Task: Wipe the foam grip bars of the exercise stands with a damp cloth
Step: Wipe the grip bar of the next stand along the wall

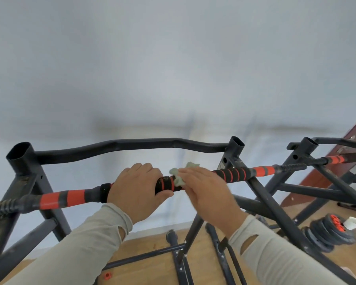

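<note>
A black foam grip bar (232, 174) with orange rings and tape runs across the dark metal exercise stand (27, 161) from lower left to upper right. My left hand (137, 188) grips the bar near its middle, fingers over the top and thumb underneath. Just to its right, my right hand (203, 187) holds a pale green cloth (178, 175) wrapped against the foam. Most of the cloth is hidden under that hand. A second stand (308, 149) with its own orange-taped bar (335, 159) is at the right.
A pale wall fills the view behind the stands. Below lies a wooden floor (152, 243) with the stands' crossing legs. A stack of black weight plates (327, 233) and a white cup-like object (352, 222) sit at the lower right. A reddish-brown door (337, 157) is at the far right.
</note>
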The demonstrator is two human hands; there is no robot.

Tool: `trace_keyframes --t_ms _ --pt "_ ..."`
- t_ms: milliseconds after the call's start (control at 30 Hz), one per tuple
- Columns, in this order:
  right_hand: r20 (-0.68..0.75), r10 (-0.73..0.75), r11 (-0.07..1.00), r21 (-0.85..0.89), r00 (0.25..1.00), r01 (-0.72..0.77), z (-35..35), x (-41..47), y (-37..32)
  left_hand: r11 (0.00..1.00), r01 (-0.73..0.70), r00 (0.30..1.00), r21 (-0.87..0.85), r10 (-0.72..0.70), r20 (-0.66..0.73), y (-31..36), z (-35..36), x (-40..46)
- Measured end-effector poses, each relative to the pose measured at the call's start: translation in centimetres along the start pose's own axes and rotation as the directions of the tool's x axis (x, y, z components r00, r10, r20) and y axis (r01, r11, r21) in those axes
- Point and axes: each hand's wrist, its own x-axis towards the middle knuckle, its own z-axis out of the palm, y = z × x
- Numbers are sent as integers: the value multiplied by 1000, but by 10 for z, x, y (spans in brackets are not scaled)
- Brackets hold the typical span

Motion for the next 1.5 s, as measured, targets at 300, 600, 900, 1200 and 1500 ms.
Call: trace_keyframes --t_ms 300,600,900,1200,1500 --pt "45 130 990 -54 990 -128 -7 -2 15 997 13 989 -70 -3 148 -33 -37 -9" --pt "-107 348 934 -53 932 -354 -8 12 -30 992 122 980 -40 -114 161 -75 -31 -31" --pt "-98 -75 993 88 992 84 43 32 -113 995 86 994 -53 -82 72 -82 -22 -33" --pt "300 190 895 -444 935 -40 -34 34 -13 992 118 988 -45 -113 106 -82 -22 -33" --pt "52 -31 996 86 998 27 27 52 -135 996 82 994 -35 -79 72 -82 -22 -34"
